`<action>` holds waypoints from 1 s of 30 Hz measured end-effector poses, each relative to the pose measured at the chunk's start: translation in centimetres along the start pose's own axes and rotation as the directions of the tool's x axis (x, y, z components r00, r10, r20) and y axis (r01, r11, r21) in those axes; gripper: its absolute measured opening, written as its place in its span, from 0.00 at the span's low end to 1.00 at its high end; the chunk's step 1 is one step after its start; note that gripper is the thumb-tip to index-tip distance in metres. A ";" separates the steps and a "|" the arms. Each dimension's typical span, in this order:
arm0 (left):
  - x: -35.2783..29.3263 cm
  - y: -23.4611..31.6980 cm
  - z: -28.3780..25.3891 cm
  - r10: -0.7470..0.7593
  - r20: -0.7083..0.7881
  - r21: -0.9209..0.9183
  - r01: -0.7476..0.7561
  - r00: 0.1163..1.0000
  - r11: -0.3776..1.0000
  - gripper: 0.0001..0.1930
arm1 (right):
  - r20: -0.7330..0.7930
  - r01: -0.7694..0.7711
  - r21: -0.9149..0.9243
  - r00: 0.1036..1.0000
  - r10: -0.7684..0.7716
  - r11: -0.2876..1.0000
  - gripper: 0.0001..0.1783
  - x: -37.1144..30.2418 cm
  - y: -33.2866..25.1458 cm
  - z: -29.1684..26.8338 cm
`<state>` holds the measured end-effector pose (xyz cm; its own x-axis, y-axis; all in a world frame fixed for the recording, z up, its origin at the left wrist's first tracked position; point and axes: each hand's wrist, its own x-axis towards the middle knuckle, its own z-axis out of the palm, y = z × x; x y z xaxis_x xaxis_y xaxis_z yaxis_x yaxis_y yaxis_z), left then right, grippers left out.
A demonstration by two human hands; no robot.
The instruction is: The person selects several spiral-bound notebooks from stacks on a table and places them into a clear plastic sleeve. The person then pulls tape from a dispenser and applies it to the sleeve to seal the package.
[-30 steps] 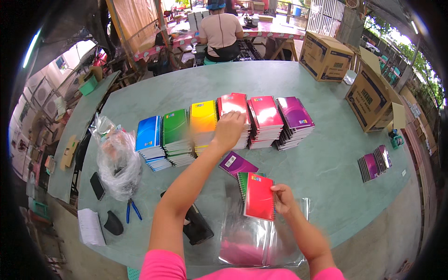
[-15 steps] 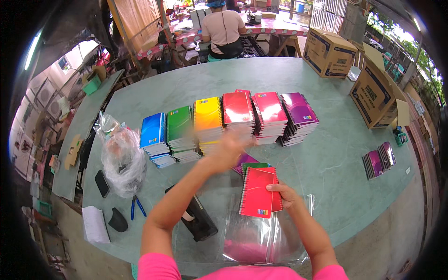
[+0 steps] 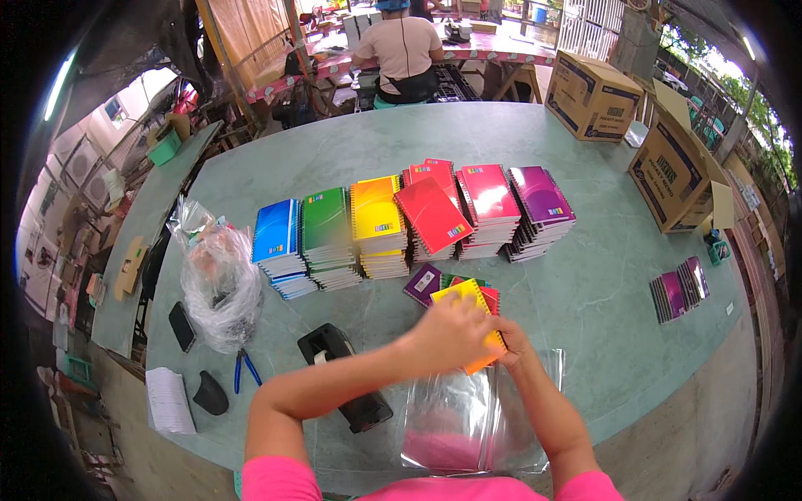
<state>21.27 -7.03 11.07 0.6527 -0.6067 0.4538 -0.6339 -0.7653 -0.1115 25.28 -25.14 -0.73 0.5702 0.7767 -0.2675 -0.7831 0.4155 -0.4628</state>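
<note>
My left hand (image 3: 455, 334), slightly blurred, is closed over a yellow spiral notebook (image 3: 478, 355) in front of me. From the right, my right hand (image 3: 514, 342) grips the same bundle at its edge. Beneath the yellow cover a red notebook (image 3: 494, 299) peeks out. Just beyond lie a green notebook (image 3: 455, 280) and a purple notebook (image 3: 423, 284), partly covered. Clear plastic sleeves (image 3: 451, 426) lie flat below my hands. A row of notebook stacks stands farther off: blue (image 3: 276, 230), green (image 3: 324, 219), yellow (image 3: 375, 204), red (image 3: 434, 215), pinkish red (image 3: 485, 192) and purple (image 3: 541, 194).
Left of my forearm are a black tape dispenser (image 3: 368, 409), blue pliers (image 3: 237, 371), a phone (image 3: 182, 326), a paper pad (image 3: 170, 401) and a plastic bag (image 3: 219, 292). Cartons (image 3: 595, 96) and small purple notebooks (image 3: 668, 296) stand right. A person (image 3: 399, 50) sits beyond the table.
My left hand has come from the stacks toward my right hand, and a yellow notebook now lies over the red ones there. The red stack's top notebook now sits askew.
</note>
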 end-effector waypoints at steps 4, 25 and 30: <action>0.3 -7.9 4.7 -0.288 -0.074 0.141 0.296 0.955 0.945 0.26 | 0.004 -0.047 0.005 0.999 0.047 0.999 0.25 -0.2 0.4 1.1; -8.8 -15.8 2.8 -0.432 -0.138 0.205 0.452 0.891 0.868 0.17 | -0.161 -0.130 -0.029 0.979 0.123 0.991 0.26 1.0 1.4 1.3; -6.0 -14.0 -1.6 -0.637 -0.139 -0.531 0.485 0.759 0.694 0.12 | -0.104 -0.163 0.126 0.979 0.176 0.979 0.31 1.5 1.3 2.1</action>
<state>25.54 7.63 11.31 0.8411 0.0567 0.5379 -0.3438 -0.7116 0.6127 24.57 -22.47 0.00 0.4458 0.7842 -0.4316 -0.8905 0.3396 -0.3028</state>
